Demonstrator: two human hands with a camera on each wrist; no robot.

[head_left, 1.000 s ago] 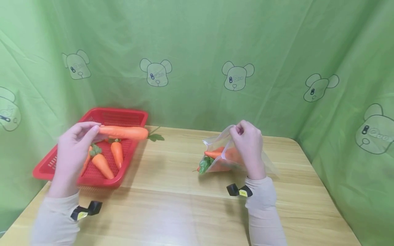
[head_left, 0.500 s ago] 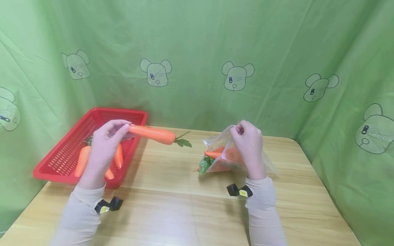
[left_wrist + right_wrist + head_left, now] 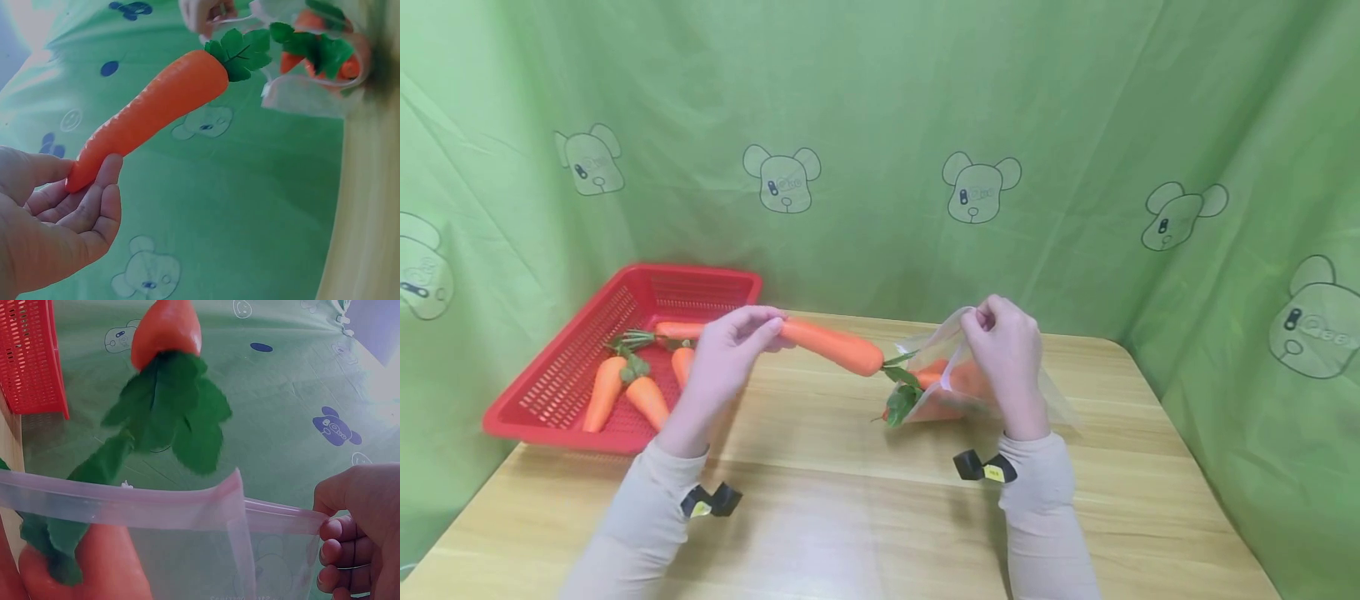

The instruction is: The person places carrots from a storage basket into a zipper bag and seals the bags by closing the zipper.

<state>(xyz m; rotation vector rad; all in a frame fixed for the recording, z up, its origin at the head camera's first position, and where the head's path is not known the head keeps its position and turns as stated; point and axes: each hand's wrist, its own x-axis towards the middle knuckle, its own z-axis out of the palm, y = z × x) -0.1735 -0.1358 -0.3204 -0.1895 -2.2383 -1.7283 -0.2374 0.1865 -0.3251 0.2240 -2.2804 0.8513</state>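
My left hand (image 3: 724,367) pinches an orange carrot (image 3: 837,346) by its narrow tip, between thumb and fingers, as the left wrist view also shows. The carrot's green leaves (image 3: 240,53) point toward the mouth of a clear zip bag (image 3: 942,400). My right hand (image 3: 1006,358) pinches the bag's upper rim (image 3: 281,514) and the mouth gapes. Inside the bag lie carrots (image 3: 115,565) with green leaves (image 3: 904,403) at the opening; how many is hard to tell. In the right wrist view the held carrot's leaves (image 3: 169,412) hang above the rim.
A red perforated basket (image 3: 561,367) stands at the left of the wooden table (image 3: 820,500), with several carrots (image 3: 646,400) in it. Green cloth (image 3: 880,242) with bear-head drawings surrounds the table at the back and sides.
My left hand has carried the carrot from above the basket to the right, its leafy end now at the bag's mouth. The right hand and bag stay put.
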